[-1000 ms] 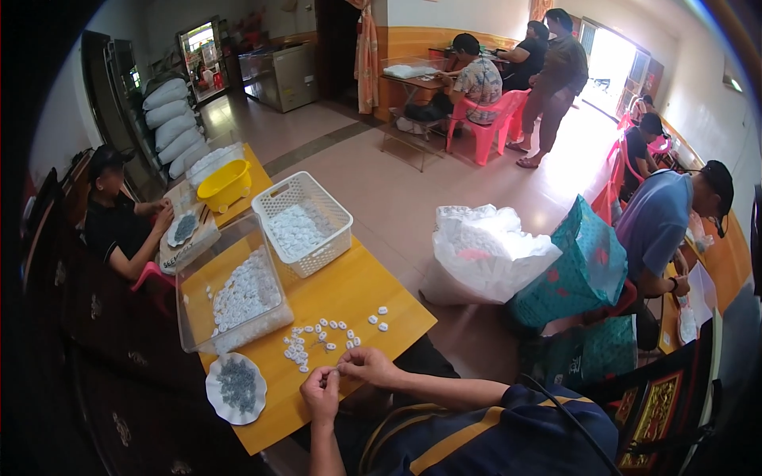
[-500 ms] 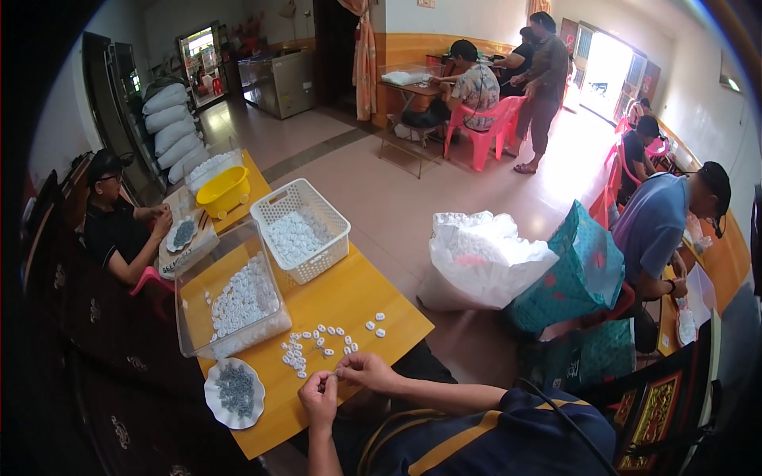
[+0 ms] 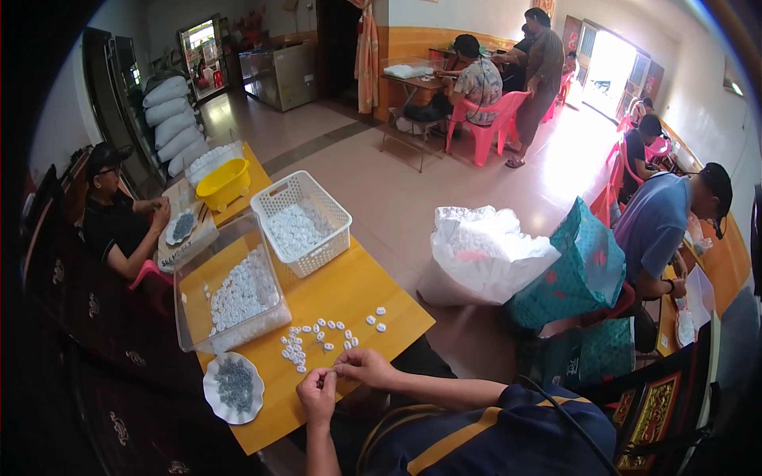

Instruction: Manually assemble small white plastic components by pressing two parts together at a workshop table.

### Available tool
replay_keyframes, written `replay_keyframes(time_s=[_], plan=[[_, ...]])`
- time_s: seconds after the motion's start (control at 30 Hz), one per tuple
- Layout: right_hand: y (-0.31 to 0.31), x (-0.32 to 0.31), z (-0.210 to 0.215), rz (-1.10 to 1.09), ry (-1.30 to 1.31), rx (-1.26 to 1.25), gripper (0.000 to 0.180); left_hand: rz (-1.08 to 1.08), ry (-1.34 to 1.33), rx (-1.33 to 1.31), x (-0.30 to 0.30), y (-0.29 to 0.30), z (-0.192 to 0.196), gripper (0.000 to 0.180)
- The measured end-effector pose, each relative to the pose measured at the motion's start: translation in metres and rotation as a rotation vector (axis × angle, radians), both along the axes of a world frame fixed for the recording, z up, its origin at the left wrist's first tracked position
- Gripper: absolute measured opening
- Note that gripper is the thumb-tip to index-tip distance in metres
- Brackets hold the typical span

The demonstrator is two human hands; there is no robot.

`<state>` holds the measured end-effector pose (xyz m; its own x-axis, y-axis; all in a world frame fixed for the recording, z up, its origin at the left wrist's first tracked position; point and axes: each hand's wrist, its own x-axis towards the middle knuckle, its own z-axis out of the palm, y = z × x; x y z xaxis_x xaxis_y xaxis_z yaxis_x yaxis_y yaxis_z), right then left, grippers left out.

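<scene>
My left hand (image 3: 319,394) and my right hand (image 3: 365,368) meet at the near edge of the yellow table (image 3: 381,278). Both are closed in a pinch, fingertips nearly touching. Whatever sits between the fingers is too small to make out. Just beyond them lie several loose white oval plastic pieces (image 3: 294,351) with dark marks. Left of my left hand is a white wavy-rimmed plate (image 3: 209,392) holding a heap of small grey pieces (image 3: 236,384). Behind it stands a clear plastic bin (image 3: 185,305) with a pile of the white pieces (image 3: 243,293).
A white perforated basket (image 3: 317,255) of white pieces and a yellow tub (image 3: 223,185) stand farther back. On the left, a co-worker (image 3: 119,218) sits handling something. Right of the table, a white sack (image 3: 484,270) and a teal bag (image 3: 575,266) stand on the floor. More people work beyond.
My hands stay pinched together in almost the same place. In the background, the standing person has shifted slightly, and the co-worker on the left has moved a little.
</scene>
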<state>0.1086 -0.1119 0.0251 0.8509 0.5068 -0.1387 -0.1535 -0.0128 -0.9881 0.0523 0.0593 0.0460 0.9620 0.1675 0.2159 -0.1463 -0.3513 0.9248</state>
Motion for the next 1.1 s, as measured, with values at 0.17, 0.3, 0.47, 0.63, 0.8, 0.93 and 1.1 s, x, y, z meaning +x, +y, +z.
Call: replay_keyframes(time_s=[0.17,0.3,0.47,0.63,0.8,0.93,1.1], plan=[[0.003,-0.002,-0.003,-0.043,0.0,0.076,0.015,-0.008,0.072,-0.094,0.0,0.001,-0.005,0.009],[0.004,0.0,-0.008,-0.044,0.047,0.124,0.014,-0.015,0.095,-0.125,0.002,0.003,-0.008,0.009],[0.005,0.002,-0.012,-0.028,0.074,0.114,0.014,-0.022,0.082,-0.082,0.004,0.002,-0.005,0.009],[0.007,0.004,-0.019,-0.019,-0.047,0.101,0.013,-0.014,0.079,-0.045,0.005,0.006,-0.008,0.01],[0.005,0.006,-0.011,0.006,-0.015,0.103,0.013,-0.002,0.07,-0.006,0.006,0.006,-0.002,0.01],[0.006,0.006,-0.01,0.013,-0.067,0.102,0.012,-0.014,0.045,0.015,0.006,0.008,-0.001,0.011],[0.009,0.002,-0.006,-0.01,-0.199,-0.004,0.011,-0.02,0.048,0.049,0.002,0.01,-0.001,0.012]])
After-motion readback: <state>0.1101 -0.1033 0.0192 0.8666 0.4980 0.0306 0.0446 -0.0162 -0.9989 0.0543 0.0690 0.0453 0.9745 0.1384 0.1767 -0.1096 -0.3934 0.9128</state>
